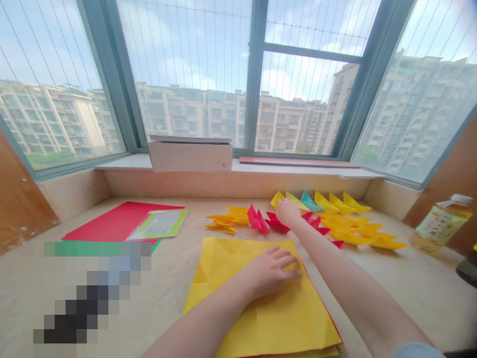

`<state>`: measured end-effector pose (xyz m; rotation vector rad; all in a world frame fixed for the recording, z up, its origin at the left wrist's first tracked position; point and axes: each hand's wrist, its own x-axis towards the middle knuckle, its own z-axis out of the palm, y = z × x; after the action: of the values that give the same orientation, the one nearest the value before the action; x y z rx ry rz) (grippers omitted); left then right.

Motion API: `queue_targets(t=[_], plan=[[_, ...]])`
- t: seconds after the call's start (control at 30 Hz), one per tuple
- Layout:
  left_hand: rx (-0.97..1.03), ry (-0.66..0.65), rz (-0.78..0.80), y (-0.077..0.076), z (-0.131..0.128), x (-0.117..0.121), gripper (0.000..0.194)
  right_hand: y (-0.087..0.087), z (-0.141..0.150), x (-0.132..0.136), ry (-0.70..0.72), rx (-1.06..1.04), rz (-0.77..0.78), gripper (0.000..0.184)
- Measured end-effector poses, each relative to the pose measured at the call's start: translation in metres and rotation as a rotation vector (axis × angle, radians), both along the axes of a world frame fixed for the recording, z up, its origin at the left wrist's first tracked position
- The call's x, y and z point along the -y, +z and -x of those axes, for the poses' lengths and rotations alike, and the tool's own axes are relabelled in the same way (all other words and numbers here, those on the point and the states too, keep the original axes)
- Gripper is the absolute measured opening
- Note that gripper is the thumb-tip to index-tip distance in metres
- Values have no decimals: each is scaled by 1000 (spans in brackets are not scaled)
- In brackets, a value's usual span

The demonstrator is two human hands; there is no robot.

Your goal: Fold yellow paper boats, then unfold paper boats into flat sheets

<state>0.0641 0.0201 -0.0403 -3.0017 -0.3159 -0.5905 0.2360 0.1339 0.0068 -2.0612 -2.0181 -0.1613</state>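
My left hand [274, 271] lies palm down with spread fingers on a large creased sheet of yellow paper [276, 320], the top of a stack with red paper showing at its edge. My right hand [288, 214] reaches forward, its fingers closed on a yellow folded paper boat [276, 198] at the left end of the back row. In that row stand a teal paper boat [310, 201] and several yellow paper boats [348, 203]. Around my right wrist lie red folded papers [258, 220], partly hidden by the arm.
Several flat orange-yellow folded papers [357, 232] lie at the right, others [227, 219] left of centre. A bottle [441, 223] stands far right. Red sheets [108, 221] and a green-edged packet [160, 223] lie left, near a pixelated patch. A white box [191, 156] sits on the sill.
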Motion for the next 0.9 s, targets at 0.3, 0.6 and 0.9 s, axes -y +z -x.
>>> queue_targets(t=[0.3, 0.6, 0.9], plan=[[112, -113, 675, -3, 4, -9, 30, 2, -21, -1, -11, -675, -286, 29], [800, 110, 1301, -1, 5, -17, 36, -17, -13, 86, 307, -1403, -267, 35], [1331, -87, 1448, 21, 13, -12, 66, -33, -10, 114, 585, -1220, -182, 19]])
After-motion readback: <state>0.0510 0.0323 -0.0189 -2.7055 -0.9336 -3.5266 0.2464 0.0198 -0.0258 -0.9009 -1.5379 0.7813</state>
